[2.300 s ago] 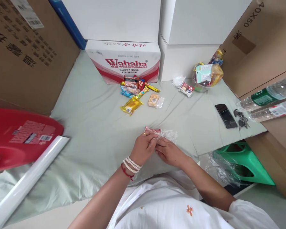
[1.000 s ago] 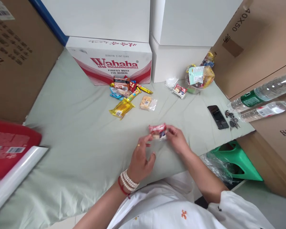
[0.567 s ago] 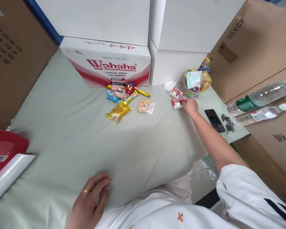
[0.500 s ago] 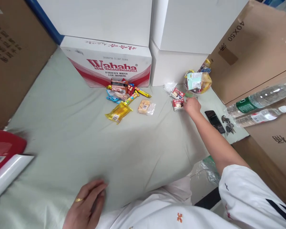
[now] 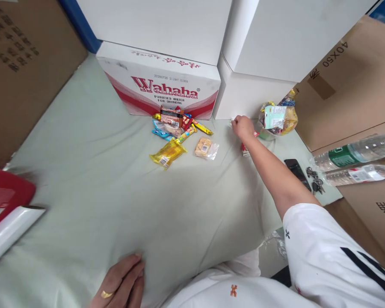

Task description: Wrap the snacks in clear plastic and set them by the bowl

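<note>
My right hand (image 5: 244,127) reaches to the back of the cloth-covered table, its fingers closed around a small whitish packet (image 5: 232,119); only a bit of the packet shows at the fingertips. Under that wrist, a red snack packet (image 5: 245,149) is partly hidden. A clear tub of snacks (image 5: 284,119) stands just right of the hand. At the near edge lies my left hand (image 5: 123,282), wearing a ring, fingers stretched out and resting on the cloth with nothing in them. Between the hands are a wrapped biscuit (image 5: 205,147) and a yellow snack packet (image 5: 168,155).
More snack packets (image 5: 171,124) are piled against the Wahaba-style water carton (image 5: 167,92). White boxes (image 5: 250,94) form the back. To the right are a phone (image 5: 297,173), keys (image 5: 317,184) and plastic bottles (image 5: 349,156). A red container (image 5: 8,192) sits left.
My right hand has moved left and away from me, from the red packets to the whitish packet. The camera view has shifted slightly. My left hand stays on the cloth.
</note>
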{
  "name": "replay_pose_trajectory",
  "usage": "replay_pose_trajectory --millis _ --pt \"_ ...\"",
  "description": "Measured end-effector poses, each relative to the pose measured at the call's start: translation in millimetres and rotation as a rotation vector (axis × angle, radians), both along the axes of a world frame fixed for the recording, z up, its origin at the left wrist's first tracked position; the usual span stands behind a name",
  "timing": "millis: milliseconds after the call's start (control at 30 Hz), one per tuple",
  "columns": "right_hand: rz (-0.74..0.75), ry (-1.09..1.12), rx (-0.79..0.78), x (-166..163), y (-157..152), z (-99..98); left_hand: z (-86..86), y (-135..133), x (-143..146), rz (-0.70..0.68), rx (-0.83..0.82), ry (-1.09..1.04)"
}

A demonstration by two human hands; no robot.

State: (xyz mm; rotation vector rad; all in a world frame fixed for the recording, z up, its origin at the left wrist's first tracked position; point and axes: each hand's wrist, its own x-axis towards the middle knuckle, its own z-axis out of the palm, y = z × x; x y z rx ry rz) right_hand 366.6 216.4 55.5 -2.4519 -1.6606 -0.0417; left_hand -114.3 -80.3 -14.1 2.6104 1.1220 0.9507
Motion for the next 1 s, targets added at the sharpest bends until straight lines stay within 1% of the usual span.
replay_pose_trajectory --millis 67,100,200,267,333,433,500,533,567,600,633,667,733,767,800,867,933,1000 --pt "0.068 0.132 -0.053 -19.5 -3.0 -3.2 2.2 -0.3 1.7 0.002 0.004 -0.004" --pt "0.102 0.208 -0.104 -28.8 -8.4 -5.0 3.0 -0.7 2.7 0.007 -0.001 -0.011" --pt "0.167 0.414 -0.300 -50.2 -33.3 -10.2 4.5 -2.4 5.4 0.031 -0.026 -0.060" --pt "0.187 0.488 -0.362 -57.5 -51.9 -11.3 5.6 -3.0 6.9 0.043 -0.058 -0.097" --pt "0.190 0.445 -0.323 -60.0 -69.5 -7.9 7.7 -2.7 8.2 0.063 -0.107 -0.134" --pt "0.122 0.206 -0.196 -57.6 -96.7 4.8 13.9 -0.3 11.4 0.102 -0.215 -0.200" --pt "0.063 0.099 -0.048 -53.8 -117.2 13.6 20.5 2.7 15.7 0.106 -0.320 -0.259" --pt "0.060 0.110 0.052 -52.1 -128.0 16.5 24.6 4.8 18.8 0.096 -0.389 -0.294" --pt "0.078 0.176 0.157 -51.3 -138.9 18.0 29.0 7.5 22.6 0.075 -0.467 -0.330" --pt "0.109 0.302 0.246 -51.7 -149.5 17.6 33.5 10.9 27.2 0.047 -0.551 -0.362" --pt "0.147 0.478 0.302 -53.9 -159.5 15.5 37.9 15.3 32.7 0.016 -0.636 -0.390" --pt "0.183 0.684 0.318 -58.0 -168.7 11.7 41.9 20.6 39.2 -0.014 -0.721 -0.417" --pt "0.225 1.087 0.253 -72.3 -183.9 0.6 48.0 34.6 55.4 -0.038 -0.895 -0.477" --pt "0.232 1.239 0.202 -81.9 -189.6 -5.9 49.6 43.1 65.1 -0.021 -0.990 -0.535" --pt "0.236 1.343 0.159 -92.4 -194.1 -12.5 50.1 52.4 75.6 0.007 -1.101 -0.596" --pt "0.258 1.437 0.100 -113.6 -199.7 -24.8 47.6 71.5 97.6 0.098 -1.278 -0.758" --pt "0.316 1.426 0.070 -131.1 -202.0 -35.4 41.4 88.5 117.6 0.086 -1.373 -0.882" --pt "0.390 1.355 0.090 -142.6 -202.4 -44.3 33.2 100.5 131.7 0.041 -1.400 -0.950"
